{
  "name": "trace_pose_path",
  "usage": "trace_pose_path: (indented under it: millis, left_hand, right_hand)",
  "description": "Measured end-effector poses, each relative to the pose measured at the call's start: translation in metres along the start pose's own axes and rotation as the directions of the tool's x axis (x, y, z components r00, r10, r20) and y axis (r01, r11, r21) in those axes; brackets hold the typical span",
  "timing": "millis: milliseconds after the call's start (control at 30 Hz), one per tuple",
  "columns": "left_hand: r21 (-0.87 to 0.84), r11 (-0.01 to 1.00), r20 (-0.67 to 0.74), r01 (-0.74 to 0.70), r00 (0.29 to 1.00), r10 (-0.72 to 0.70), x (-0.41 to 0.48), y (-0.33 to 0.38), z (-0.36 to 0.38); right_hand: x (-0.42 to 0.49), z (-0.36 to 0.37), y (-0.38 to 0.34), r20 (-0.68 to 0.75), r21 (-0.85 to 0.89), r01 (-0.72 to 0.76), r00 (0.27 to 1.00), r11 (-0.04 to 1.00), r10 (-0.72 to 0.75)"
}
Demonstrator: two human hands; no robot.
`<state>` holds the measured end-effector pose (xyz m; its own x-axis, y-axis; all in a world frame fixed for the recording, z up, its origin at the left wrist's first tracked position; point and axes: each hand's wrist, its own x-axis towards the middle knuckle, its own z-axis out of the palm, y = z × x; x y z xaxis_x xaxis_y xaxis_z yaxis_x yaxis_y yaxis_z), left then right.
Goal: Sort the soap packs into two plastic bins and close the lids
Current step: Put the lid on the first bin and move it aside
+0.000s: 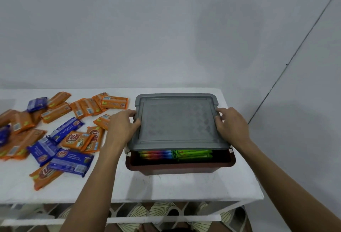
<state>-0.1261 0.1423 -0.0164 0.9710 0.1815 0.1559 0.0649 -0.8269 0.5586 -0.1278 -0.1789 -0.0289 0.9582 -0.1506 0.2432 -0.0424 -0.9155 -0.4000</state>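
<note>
Head view: left hand [123, 126] and right hand [232, 123] grip grey lid [177, 121] by side edges, over brown bin [180, 166] on desk [166, 187]. Near edge raised; align corners, press evenly. Soap packs [55, 135] left unsorted.

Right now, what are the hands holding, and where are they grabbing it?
Both hold the flat grey plastic lid over the dark red plastic bin: the left hand grips its left edge, the right hand its right edge.

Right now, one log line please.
left hand: grips lid | right hand: grips lid | bin: near edge uncovered | soap packs: loose on table
</note>
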Motion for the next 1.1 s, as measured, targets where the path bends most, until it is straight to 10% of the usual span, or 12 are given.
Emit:
trace_pose_path:
  millis: [500,1100]
  left_hand:
    - [-0.156,0.960,0.039,0.231,0.973,-0.228,-0.055,-0.010,0.016]
    - [-0.068,0.994,-0.048,0.082,0.995,-0.086,-0.023,-0.006,0.015]
  right_hand:
    - [-0.039,-0.004,0.002,0.119,0.310,-0.150,0.986,0.939,0.119]
    - [-0.032,0.002,-0.012,0.056,0.391,-0.274,0.960,0.879,0.275]
